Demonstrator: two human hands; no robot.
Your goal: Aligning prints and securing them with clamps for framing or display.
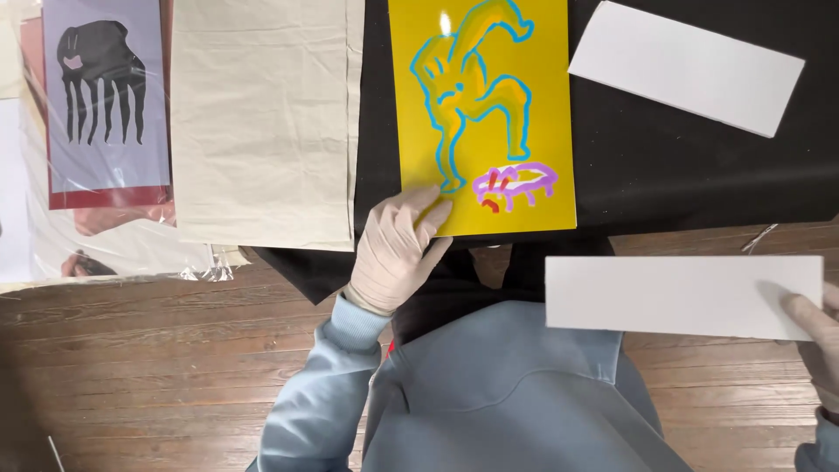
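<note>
My left hand [395, 249], in a pale glove, rests flat with its fingertips on the lower left corner of a yellow painting [516, 114] showing a blue-outlined figure and a purple shape. The painting lies on a black cloth [664, 166]. At the right edge, my right hand [817, 336], also gloved, grips a long white rectangular card [664, 295] by its right end and holds it level above my lap and the wooden floor.
A second white card [686, 68] lies on the black cloth at the top right. Beige sheets of paper [262, 122] lie left of the painting. Further left is a grey print of a black shape [105, 96] under clear plastic. Wooden floorboards [149, 376] fill the foreground.
</note>
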